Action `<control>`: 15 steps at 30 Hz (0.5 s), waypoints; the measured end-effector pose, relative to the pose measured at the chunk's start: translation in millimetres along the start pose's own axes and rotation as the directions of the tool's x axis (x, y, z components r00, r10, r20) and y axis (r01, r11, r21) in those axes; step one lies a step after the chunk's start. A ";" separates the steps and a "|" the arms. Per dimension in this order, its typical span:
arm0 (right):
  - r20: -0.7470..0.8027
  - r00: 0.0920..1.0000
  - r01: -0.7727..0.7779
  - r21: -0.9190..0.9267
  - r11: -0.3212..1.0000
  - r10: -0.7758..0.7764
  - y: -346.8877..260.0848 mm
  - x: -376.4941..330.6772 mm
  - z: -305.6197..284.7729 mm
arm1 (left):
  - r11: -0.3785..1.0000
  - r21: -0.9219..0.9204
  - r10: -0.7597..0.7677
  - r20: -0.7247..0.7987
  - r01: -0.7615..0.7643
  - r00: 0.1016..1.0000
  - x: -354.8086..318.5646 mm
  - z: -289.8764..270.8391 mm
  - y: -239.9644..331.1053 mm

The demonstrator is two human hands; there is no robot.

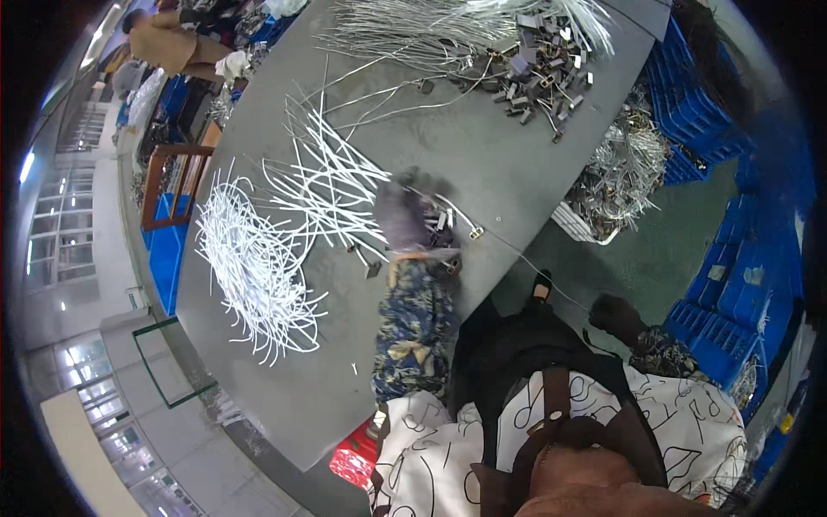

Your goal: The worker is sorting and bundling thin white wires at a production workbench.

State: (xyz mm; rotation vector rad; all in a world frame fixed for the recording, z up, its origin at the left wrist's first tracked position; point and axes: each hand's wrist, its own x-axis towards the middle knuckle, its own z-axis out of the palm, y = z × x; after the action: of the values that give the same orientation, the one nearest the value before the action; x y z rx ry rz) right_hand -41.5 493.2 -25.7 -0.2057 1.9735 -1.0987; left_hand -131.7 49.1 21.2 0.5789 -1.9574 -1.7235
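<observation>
Now, left hand (405, 215) hides white wires (340, 185), fingers too blurred to tell; at its four o'clock, shadowy right hand (616, 319) pinches thin wire (551, 282).

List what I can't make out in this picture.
All in the head view:
Left hand: blurred, and it covers part of the wires.
Right hand: too dark to tell whether it grips the thin wire.
Far wire pile: cut off by the top edge.
Distant person: hands too small to read.
</observation>
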 end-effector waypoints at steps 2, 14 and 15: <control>0.058 0.997 0.063 -0.190 0.980 -0.053 6.5 -6.9 -3.2 | 0.800 -0.584 -0.191 -0.032 0.136 0.981 10.5 -22.1 22.2; -0.044 0.997 -0.063 -0.125 0.990 0.058 -1.1 -16.0 -4.9 | 0.838 -0.523 -0.214 -0.056 0.154 0.975 12.1 -46.9 72.1; -0.065 0.995 0.065 -0.086 0.994 -0.070 13.6 -10.9 0.1 | 0.804 -0.543 -0.293 -0.010 0.240 0.956 7.1 -40.4 67.4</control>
State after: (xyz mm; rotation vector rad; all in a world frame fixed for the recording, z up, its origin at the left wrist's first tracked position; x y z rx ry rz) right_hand -31.3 506.7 -29.6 -0.2847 2.0890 -1.0797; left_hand -113.8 21.0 92.8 0.7286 -1.2694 -2.2545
